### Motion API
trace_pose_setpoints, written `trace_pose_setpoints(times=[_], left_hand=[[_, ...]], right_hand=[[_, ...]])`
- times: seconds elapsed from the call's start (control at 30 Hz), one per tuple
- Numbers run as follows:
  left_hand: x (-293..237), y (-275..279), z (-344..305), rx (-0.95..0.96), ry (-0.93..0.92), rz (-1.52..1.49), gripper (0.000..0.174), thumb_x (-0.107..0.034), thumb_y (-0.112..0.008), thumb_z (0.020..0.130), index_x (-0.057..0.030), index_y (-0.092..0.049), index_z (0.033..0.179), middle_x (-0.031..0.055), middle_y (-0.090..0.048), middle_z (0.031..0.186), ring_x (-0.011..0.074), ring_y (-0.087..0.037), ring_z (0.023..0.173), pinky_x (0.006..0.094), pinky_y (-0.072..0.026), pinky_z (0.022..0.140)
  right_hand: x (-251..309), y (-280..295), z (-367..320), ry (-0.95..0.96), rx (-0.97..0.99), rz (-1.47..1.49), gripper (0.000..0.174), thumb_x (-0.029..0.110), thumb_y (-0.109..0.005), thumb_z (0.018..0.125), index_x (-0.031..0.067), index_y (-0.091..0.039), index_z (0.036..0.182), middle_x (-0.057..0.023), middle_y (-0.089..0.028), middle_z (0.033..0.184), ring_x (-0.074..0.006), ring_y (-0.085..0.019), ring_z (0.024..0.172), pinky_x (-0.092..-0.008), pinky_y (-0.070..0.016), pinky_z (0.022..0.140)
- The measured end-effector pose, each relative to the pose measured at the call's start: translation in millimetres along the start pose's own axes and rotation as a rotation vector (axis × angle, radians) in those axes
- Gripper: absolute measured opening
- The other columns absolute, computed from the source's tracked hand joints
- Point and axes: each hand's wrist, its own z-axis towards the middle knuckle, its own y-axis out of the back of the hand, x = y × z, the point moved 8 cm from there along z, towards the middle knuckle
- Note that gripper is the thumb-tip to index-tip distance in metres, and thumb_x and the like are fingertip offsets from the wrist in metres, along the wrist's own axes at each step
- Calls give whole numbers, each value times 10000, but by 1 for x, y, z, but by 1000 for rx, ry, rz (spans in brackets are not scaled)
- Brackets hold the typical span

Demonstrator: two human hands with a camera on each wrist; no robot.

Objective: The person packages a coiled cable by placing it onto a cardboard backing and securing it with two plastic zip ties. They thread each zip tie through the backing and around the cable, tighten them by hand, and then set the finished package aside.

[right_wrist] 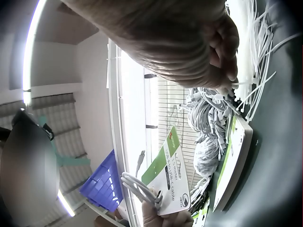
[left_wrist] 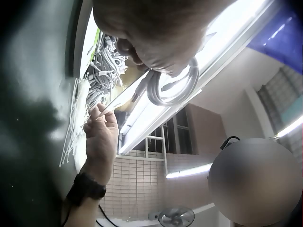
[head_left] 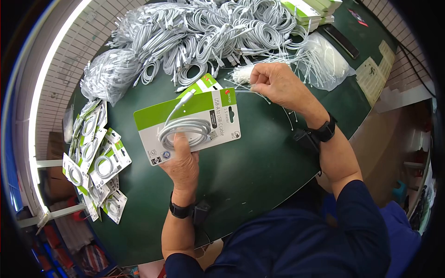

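Observation:
My left hand (head_left: 182,169) grips a green-and-white retail card (head_left: 204,104) printed "USB-A to USB-C cable", its thumb laid over the coiled grey-white cable (head_left: 187,124) on the front. The cable's USB-C end points up past the coil. My right hand (head_left: 282,85) is at the bundle of white cable ties (head_left: 243,74), thumb and forefinger pinching a thin tie; in the right wrist view the fingertips meet at the bundle's ends (right_wrist: 245,90). Behind the held card, a stack of similar cards (right_wrist: 232,163) lies on the table, mostly covered in the head view.
A large heap of coiled cables (head_left: 208,34) fills the table's back. Finished-looking carded cables (head_left: 104,167) pile at the left edge. A plastic bag (head_left: 327,58), a phone (head_left: 341,41) and more green-white packaging (head_left: 308,11) lie at back right. Loose ties (head_left: 289,118) lie near the right wrist.

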Motion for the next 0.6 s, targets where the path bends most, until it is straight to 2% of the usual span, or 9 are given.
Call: trace_pose_setpoints(times=[0.07, 0.13, 0.17, 0.23, 0.27, 0.37, 0.43, 0.47, 0.6], left_hand=[[-7, -1, -7, 48, -14, 27, 289, -11, -651, 978, 15, -578, 1257, 72, -679, 996, 138, -645, 755, 286, -518, 647], [-22, 2, -12, 141, -265, 298, 301, -3, -650, 969, 26, -578, 1260, 90, -685, 1029, 173, -701, 860, 318, -610, 756], [-24, 4, -16, 197, -497, 540, 297, -16, -646, 970, 8, -567, 1255, 97, -682, 1042, 168, -697, 845, 319, -617, 717], [-19, 2, -31, 295, -598, 690, 269, -33, -648, 971, -7, -572, 1228, 98, -683, 1047, 167, -693, 867, 326, -621, 714], [-12, 6, -36, 335, -468, 596, 245, -37, -653, 971, -4, -588, 1205, 91, -686, 1040, 171, -692, 905, 332, -618, 750], [-33, -15, -46, 330, -428, 369, 174, -24, -736, 887, 3, -693, 1053, 56, -671, 817, 170, -657, 701, 314, -540, 615], [-60, -35, -55, 590, -715, 531, 344, 23, -818, 732, 12, -749, 1069, 57, -643, 728, 180, -618, 584, 295, -493, 537], [-69, -46, -56, 718, -727, 433, 385, -5, -810, 732, 35, -747, 1110, 38, -577, 629, 166, -561, 496, 294, -434, 452], [-71, -54, -76, 795, -881, 403, 433, -77, -823, 720, 65, -741, 1121, 39, -567, 662, 154, -541, 511, 301, -392, 438]], right_hand=[[-4, -1, 2, -51, 18, 110, 103, 50, -752, 898, -16, -746, 976, -14, -702, 748, -80, -609, 654, -252, -490, 616], [-3, 0, 4, -69, 15, 222, 129, 62, -734, 935, -24, -759, 1027, 3, -704, 788, -67, -599, 681, -234, -488, 637], [-1, 0, 3, -62, 3, 281, 149, 68, -726, 948, -29, -764, 1056, 6, -705, 807, -62, -598, 693, -227, -489, 646], [6, -1, 1, -94, 22, 392, 182, 75, -716, 965, -35, -769, 1101, 0, -711, 843, -59, -601, 723, -219, -493, 669], [11, 0, -2, -133, 54, 445, 195, 77, -714, 969, -37, -769, 1118, -10, -714, 859, -61, -605, 741, -219, -498, 683], [21, -3, -5, -109, 91, 584, 190, 99, -732, 972, -21, -789, 1108, -29, -727, 865, -67, -611, 752, -214, -503, 697], [26, -5, -5, -59, 105, 629, 182, 102, -735, 976, -13, -798, 1103, -38, -733, 871, -70, -615, 755, -215, -506, 703], [30, -5, -6, -44, 118, 628, 183, 94, -729, 979, -13, -797, 1111, -41, -734, 882, -71, -617, 760, -217, -510, 708], [42, -7, -10, 6, 153, 612, 180, 58, -692, 990, -18, -795, 1116, -57, -741, 926, -79, -628, 782, -224, -524, 729]])
